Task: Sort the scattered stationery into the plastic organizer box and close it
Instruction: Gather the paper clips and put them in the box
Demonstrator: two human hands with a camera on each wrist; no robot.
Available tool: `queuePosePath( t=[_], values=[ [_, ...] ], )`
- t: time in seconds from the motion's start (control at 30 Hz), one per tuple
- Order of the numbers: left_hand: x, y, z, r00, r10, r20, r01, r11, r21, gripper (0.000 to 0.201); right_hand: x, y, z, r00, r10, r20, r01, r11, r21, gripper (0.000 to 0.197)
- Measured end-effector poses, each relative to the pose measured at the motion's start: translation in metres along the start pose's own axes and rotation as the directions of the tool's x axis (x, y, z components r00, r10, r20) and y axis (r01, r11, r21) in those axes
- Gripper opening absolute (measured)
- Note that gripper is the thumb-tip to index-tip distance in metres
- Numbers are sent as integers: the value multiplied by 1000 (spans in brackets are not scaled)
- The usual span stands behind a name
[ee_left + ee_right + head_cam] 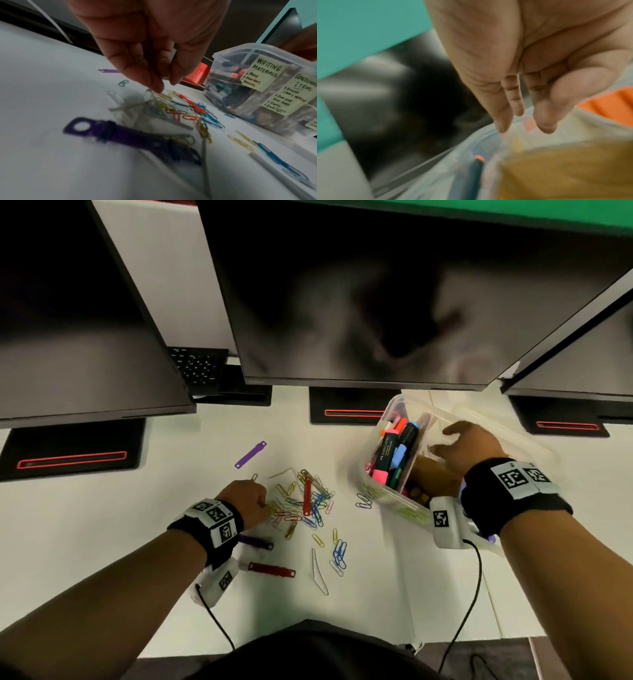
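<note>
— So, where is the plastic organizer box [394, 494]?

— At the right of the head view, open, with markers [394, 453] in its far part. Sticky labels on its side name what goes in each part.

— And the paper clips [308, 505]?

— Still in a heap on the white desk [102, 525], in the middle, just left of the box.

— What are the hands doing?

— The left hand [248, 499] pinches at the heap's left edge. I think it should grab a few clips, not one. The right hand [469, 448] rests over the box with loose, straight fingers, holding nothing.

— Is there room to move?

— Yes, bare desk lies between heap and box. The monitors [359, 302] hang close above at the top, so stay low. A purple strip [255, 542] and a red strip [270, 570] lie near the left wrist.
</note>
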State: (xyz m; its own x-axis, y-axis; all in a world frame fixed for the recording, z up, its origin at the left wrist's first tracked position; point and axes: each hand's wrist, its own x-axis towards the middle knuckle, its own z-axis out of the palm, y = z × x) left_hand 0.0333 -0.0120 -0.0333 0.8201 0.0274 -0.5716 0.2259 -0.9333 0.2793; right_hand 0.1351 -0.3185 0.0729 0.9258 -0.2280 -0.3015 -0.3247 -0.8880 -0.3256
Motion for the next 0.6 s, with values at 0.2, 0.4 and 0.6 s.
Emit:
queuePosePath(
  t=[0.2,0.4,0.6],
  values=[
    [5,-10,7,1000,10,-5,-10,1000,0,16,-60,-82,65,886,-435,161,439,898,15,16],
    [1,-29,6,997,74,1,-74,996,-40,22,-51,-87,171,867,-273,417,402,877,-262,37],
    [-9,-52,7,964,156,217,-172,984,55,33,-30,-84,186,916,-235,325,316,922,-223,27]
  ],
)
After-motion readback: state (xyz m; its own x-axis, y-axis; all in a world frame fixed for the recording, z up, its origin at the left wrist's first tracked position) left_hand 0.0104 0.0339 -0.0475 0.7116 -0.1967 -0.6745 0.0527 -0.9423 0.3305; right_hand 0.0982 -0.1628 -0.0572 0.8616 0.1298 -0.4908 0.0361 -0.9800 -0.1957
